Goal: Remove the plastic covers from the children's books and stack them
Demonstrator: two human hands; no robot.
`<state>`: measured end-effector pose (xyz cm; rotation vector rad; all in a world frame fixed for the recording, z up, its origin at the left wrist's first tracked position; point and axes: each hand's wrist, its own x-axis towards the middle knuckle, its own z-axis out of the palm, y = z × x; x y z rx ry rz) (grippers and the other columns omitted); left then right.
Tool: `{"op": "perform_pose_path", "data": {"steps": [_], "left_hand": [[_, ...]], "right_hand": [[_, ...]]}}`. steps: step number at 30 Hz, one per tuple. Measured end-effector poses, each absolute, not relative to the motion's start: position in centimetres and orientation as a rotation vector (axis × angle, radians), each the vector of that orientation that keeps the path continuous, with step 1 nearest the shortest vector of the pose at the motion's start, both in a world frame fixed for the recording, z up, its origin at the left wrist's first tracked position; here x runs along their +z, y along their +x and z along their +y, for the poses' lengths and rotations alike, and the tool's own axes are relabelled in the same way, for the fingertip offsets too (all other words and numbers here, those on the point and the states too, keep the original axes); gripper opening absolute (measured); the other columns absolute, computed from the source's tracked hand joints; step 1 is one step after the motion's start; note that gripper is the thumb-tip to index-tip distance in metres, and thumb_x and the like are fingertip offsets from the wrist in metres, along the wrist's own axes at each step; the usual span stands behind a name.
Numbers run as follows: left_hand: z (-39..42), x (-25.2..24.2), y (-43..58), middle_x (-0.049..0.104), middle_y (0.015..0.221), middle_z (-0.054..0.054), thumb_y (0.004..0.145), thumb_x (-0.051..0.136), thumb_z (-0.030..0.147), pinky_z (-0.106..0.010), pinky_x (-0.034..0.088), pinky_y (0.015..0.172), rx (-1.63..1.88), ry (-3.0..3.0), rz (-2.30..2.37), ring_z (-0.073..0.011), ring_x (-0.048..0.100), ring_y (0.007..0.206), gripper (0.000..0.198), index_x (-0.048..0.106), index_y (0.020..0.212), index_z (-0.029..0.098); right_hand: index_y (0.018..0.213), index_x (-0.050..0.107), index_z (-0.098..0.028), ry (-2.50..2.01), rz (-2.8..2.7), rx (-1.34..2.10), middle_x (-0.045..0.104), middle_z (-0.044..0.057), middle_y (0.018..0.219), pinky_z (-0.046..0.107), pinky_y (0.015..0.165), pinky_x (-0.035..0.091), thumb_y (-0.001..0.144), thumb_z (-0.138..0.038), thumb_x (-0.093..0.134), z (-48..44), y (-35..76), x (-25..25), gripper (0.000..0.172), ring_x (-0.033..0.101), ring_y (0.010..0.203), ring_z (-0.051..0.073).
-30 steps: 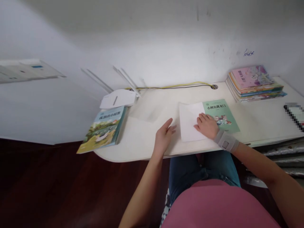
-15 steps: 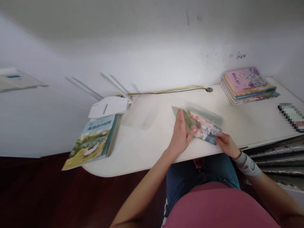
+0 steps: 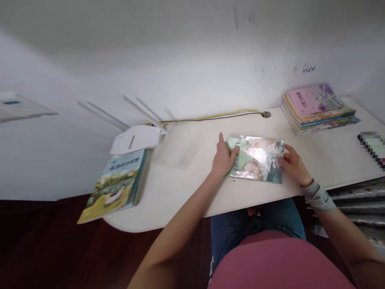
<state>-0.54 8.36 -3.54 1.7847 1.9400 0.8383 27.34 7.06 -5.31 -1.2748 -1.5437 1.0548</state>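
Observation:
A thin picture book (image 3: pixel 255 159) with a shiny, see-through cover is between my two hands, just over the white desk. Its front shows green, peach and dark blue wave drawings, and light glares off the middle. My left hand (image 3: pixel 224 157) grips the left edge, thumb on top and one finger pointing up past the edge. At the right edge, my right hand (image 3: pixel 293 162) pinches the book between thumb and fingers. A grey wrap circles the right wrist.
A stack of books (image 3: pixel 319 106) stands at the back right of the desk (image 3: pixel 186 192). Beyond it lies a phone-like object (image 3: pixel 373 148), blurred out. On the left, several books (image 3: pixel 116 180) overhang the edge beside a white router (image 3: pixel 136 138). A yellow cable (image 3: pixel 222 115) runs along the wall.
The book was tilted and partly open or folded; now it lies closed and flatter, its front facing up. My left hand has gone from lying flat across it to gripping its left edge.

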Motion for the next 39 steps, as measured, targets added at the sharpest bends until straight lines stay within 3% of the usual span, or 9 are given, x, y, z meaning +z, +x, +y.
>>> {"op": "perform_pose_path", "data": {"steps": [9,12,15,18,22,28,31,35,39], "left_hand": [[8.6,-6.1,0.1,0.041,0.143,-0.024,0.088,0.043,0.051,-0.051,0.028,0.107,0.584,2.086,2.006,-0.0366,0.033,0.134,0.078,0.018,0.146,0.005],[9.4,-5.5,-0.6,0.052,0.132,-0.023,0.086,0.047,0.048,-0.049,0.036,0.101,0.705,1.947,1.959,-0.0335,0.048,0.123,0.078,0.019,0.146,0.007],[11.0,-4.6,-1.1,0.061,0.118,-0.015,0.086,0.049,0.044,-0.041,0.044,0.090,0.918,1.693,1.873,-0.0249,0.059,0.104,0.073,0.022,0.146,0.013],[12.9,-3.9,-1.3,0.064,0.102,-0.008,0.084,0.051,0.037,-0.034,0.046,0.082,1.024,1.566,1.760,-0.0185,0.061,0.089,0.061,0.035,0.139,0.017],[13.9,-3.8,-0.9,0.063,0.083,-0.003,0.082,0.049,0.024,-0.034,0.046,0.079,0.886,1.704,1.819,-0.0186,0.060,0.078,0.045,0.047,0.127,0.019],[12.4,-4.3,-0.3,0.056,0.111,-0.013,0.085,0.035,0.012,-0.038,0.046,0.077,0.585,2.069,2.101,-0.0254,0.061,0.089,0.045,0.045,0.128,0.020],[12.2,-3.9,-0.2,0.054,0.115,-0.016,0.087,0.033,0.010,-0.038,0.047,0.075,0.439,2.150,2.208,-0.0262,0.061,0.088,0.046,0.044,0.130,0.018],[11.8,-2.7,1.2,0.046,0.134,-0.019,0.089,0.030,0.009,-0.042,0.042,0.092,0.408,2.292,2.260,-0.0289,0.052,0.114,0.047,0.042,0.134,0.015],[10.3,-2.8,4.1,0.052,0.132,-0.017,0.095,0.032,0.024,-0.038,0.037,0.100,0.319,2.406,2.015,-0.0259,0.048,0.120,0.038,0.054,0.122,0.010]], "right_hand": [[0.103,0.055,-0.017,-1.285,-1.353,1.193,0.071,0.004,0.078,0.033,0.069,0.051,0.068,-0.033,0.064,14.4,26.7,-4.5,0.040,0.064,0.071,0.017],[0.102,0.055,-0.019,-1.285,-1.462,1.029,0.069,0.002,0.078,0.032,0.067,0.050,0.067,-0.021,0.057,15.3,25.8,-5.3,0.035,0.063,0.070,0.017],[0.101,0.056,-0.020,-1.327,-1.634,0.734,0.066,0.001,0.079,0.032,0.068,0.049,0.070,-0.014,0.047,15.0,25.2,-6.0,0.033,0.061,0.069,0.016],[0.104,0.056,-0.020,-1.370,-1.834,0.440,0.065,0.004,0.085,0.032,0.075,0.047,0.072,-0.007,0.040,14.6,24.8,-5.9,0.038,0.060,0.077,0.018],[0.110,0.057,-0.016,-1.438,-2.116,0.149,0.064,0.009,0.096,0.033,0.080,0.045,0.074,-0.003,0.039,14.9,24.2,-5.2,0.043,0.057,0.091,0.022],[0.117,0.054,-0.014,-1.460,-2.420,-0.055,0.062,0.014,0.104,0.034,0.079,0.042,0.083,-0.011,0.045,16.5,22.6,-4.3,0.035,0.051,0.098,0.027],[0.118,0.054,-0.012,-1.488,-2.476,-0.109,0.061,0.015,0.103,0.034,0.079,0.042,0.086,-0.010,0.041,17.0,21.8,-4.0,0.035,0.051,0.098,0.027],[0.121,0.052,-0.010,-1.483,-2.515,-0.142,0.061,0.016,0.103,0.035,0.083,0.042,0.088,-0.009,0.037,17.1,21.5,-3.9,0.037,0.051,0.099,0.027],[0.124,0.051,-0.008,-1.465,-2.497,-0.093,0.061,0.017,0.105,0.037,0.086,0.043,0.086,-0.010,0.041,17.7,22.1,-4.2,0.040,0.052,0.100,0.028]]}}
